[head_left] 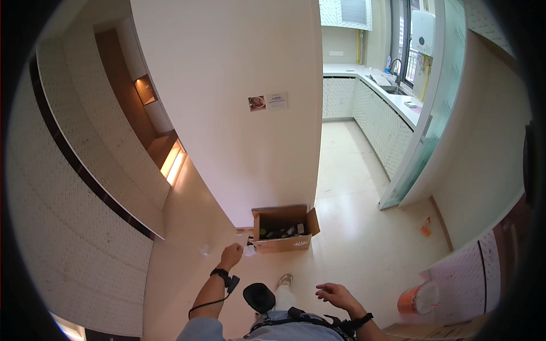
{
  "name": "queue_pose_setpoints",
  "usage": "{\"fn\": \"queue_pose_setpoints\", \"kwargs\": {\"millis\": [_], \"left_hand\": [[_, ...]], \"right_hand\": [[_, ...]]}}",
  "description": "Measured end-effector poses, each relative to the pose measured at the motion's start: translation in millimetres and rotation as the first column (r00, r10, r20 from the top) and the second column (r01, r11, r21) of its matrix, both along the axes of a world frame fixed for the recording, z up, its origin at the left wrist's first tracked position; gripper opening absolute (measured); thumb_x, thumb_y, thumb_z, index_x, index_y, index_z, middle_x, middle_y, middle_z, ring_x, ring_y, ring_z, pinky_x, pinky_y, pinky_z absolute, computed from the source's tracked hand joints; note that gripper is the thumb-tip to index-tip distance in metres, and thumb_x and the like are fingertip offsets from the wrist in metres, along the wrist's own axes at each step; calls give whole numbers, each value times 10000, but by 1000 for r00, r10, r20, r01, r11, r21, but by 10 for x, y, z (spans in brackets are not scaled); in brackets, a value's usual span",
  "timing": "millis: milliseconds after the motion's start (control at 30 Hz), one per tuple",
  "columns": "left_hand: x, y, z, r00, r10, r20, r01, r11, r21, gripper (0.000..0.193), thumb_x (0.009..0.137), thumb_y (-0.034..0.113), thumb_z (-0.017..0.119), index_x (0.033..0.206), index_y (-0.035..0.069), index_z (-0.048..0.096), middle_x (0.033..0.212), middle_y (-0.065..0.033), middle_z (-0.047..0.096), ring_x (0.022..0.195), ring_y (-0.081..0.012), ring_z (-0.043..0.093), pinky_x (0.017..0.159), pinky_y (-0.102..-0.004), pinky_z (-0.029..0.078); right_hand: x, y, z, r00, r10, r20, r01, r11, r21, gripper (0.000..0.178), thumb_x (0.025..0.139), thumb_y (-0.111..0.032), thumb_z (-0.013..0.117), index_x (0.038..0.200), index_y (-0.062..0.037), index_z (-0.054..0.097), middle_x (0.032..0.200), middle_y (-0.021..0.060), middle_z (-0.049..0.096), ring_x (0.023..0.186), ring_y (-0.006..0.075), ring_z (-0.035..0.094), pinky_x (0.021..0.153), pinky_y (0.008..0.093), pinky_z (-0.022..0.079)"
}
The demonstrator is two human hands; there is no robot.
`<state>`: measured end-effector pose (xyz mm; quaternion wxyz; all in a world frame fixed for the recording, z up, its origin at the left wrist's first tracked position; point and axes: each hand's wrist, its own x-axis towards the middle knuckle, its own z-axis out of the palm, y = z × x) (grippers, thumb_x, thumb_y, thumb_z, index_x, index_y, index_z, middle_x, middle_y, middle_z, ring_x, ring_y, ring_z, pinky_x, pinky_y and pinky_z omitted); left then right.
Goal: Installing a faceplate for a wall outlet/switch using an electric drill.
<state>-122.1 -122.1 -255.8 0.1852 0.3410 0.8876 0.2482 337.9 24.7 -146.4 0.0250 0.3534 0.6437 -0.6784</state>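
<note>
My left hand (230,257) is held out over the floor with its fingers curled closed. Whatever they hold, if anything, is hidden. Just beyond it stands an open cardboard box (282,245), its flaps spread, with several small dark and light items inside that are too small to name. A white scrap (249,250) lies by the box's left side, close to my left hand. My right hand (335,295) hangs to the right of my body, fingers loosely bent and apart, touching nothing.
Behind the box rises a white wall (227,51) bearing two small cards. A kitchen with a white counter (375,85) opens at the right behind a glass sliding door (426,153). An orange spray bottle (426,227) and an orange-and-white bucket (410,300) stand at right.
</note>
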Motion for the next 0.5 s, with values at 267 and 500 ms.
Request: {"fn": "queue_pose_setpoints", "kwargs": {"millis": [267,500], "left_hand": [[-761,1925,808,988,-121,100,77,927,368,297,1020,266,574,989,-5,691,810,-102,714,767,-182,672,764,-331,545],[-1609,3529,1723,844,-348,408,-113,628,770,317,1062,292,569,1065,-12,657,990,-88,712,856,-161,666,823,-331,550]], "right_hand": [[-1103,1467,194,884,-353,-307,450,822,349,207,985,-181,696,1053,10,736,863,70,753,750,104,674,689,261,547],[-2932,3008,1512,888,-171,-426,456,434,777,166,945,-149,733,1062,-34,710,925,86,756,771,171,700,668,296,546]]}}
